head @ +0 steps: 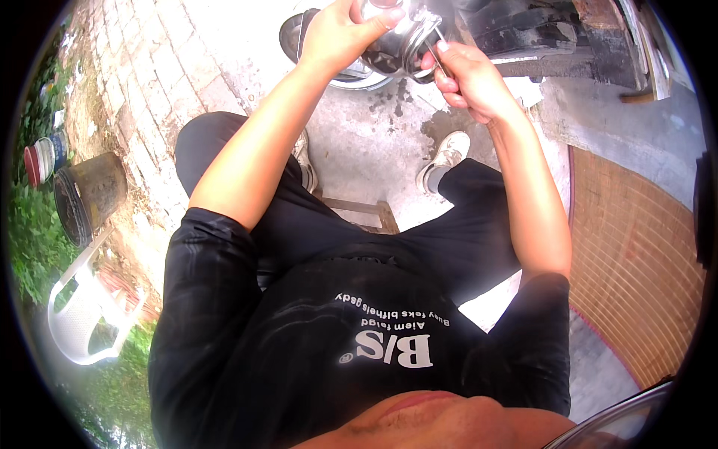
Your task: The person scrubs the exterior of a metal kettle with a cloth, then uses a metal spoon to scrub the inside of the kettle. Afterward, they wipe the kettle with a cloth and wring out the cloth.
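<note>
My left hand (342,36) grips a shiny, rounded metal vessel (387,50) from its left side, thumb across the top. The vessel lies tilted, with its ringed rim towards the right, and its upper part runs past the top of the view. Between the thumb and fingers of my right hand (463,73) is a thin metal rod (436,59), held against or close to that rim. Whether the rod is part of the vessel or a separate tool, I cannot tell. Below the vessel sits a metal basin (364,83), mostly hidden by my left hand and the vessel.
Wet patches darken the concrete floor (359,134) between my shoes. A wooden stool (359,206) is partly visible beneath me. To the right are a woven mat (628,241) and dark boards (533,33). Leftward stand a dirty bucket (101,185) and a white plastic chair (76,325).
</note>
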{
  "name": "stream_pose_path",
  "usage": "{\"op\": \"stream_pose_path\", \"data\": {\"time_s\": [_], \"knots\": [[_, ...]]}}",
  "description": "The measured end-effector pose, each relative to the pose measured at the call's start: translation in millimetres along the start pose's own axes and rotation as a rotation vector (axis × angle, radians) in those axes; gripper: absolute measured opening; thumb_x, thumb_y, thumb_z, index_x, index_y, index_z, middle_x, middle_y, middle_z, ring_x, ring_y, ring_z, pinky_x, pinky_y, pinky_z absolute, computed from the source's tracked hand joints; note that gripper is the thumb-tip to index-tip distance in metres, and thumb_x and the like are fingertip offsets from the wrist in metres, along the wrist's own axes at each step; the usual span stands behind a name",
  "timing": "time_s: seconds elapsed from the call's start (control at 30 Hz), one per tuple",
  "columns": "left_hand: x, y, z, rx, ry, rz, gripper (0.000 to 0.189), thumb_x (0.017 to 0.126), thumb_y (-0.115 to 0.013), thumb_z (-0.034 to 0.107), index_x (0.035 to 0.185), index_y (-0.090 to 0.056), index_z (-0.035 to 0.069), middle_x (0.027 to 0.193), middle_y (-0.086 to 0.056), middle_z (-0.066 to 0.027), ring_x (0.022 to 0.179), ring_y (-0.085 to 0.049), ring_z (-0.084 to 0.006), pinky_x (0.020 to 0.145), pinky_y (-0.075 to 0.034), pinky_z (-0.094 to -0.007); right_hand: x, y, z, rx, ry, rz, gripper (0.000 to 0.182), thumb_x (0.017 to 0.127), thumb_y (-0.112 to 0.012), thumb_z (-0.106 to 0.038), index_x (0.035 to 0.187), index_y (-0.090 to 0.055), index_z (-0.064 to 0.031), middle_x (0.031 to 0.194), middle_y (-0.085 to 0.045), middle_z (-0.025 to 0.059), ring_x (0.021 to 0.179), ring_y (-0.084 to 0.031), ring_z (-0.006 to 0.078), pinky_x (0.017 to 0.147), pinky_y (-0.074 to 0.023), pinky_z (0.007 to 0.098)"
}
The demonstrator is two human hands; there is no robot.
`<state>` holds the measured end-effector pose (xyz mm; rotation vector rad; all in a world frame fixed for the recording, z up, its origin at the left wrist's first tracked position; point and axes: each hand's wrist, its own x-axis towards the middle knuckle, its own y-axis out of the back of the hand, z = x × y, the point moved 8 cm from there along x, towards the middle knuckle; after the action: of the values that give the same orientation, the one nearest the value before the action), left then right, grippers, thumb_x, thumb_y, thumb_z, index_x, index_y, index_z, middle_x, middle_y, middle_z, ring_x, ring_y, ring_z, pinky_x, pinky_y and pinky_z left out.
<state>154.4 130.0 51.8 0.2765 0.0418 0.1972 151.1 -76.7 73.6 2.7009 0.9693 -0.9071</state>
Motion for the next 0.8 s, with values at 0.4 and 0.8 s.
{"op": "stream_pose_path", "data": {"time_s": [0.4, 0.8], "knots": [[-13, -26, -38, 0.427, 0.291, -0.570, 0.071, 0.079, -0.073, 0.065, 0.097, -0.077, -0.004, 0.084, -0.073, -0.0151, 0.079, -0.069, -0.0216, 0.076, -0.054, -0.0331, -11, -44, 26, -1.270, 0.181, -0.083, 0.030, 0.098, -0.056, -0.031, 0.103, -0.067, -0.0034, 0.091, -0.069, 0.0195, 0.091, -0.067, 0.0390, 0.080, -0.0520, 0.0500], [-16, -35, -25, -0.205, 0.294, -0.802, 0.040, 0.089, -0.074, 0.033, 0.110, -0.073, -0.002, 0.098, -0.072, -0.0056, 0.091, -0.064, -0.0118, 0.081, -0.050, -0.0239, -24, -46, 36, -0.626, 0.039, -0.230, 0.018, 0.096, -0.062, -0.019, 0.093, -0.068, -0.0031, 0.067, -0.059, 0.0038, 0.064, -0.056, 0.0135, 0.062, -0.0457, 0.0326]]}}
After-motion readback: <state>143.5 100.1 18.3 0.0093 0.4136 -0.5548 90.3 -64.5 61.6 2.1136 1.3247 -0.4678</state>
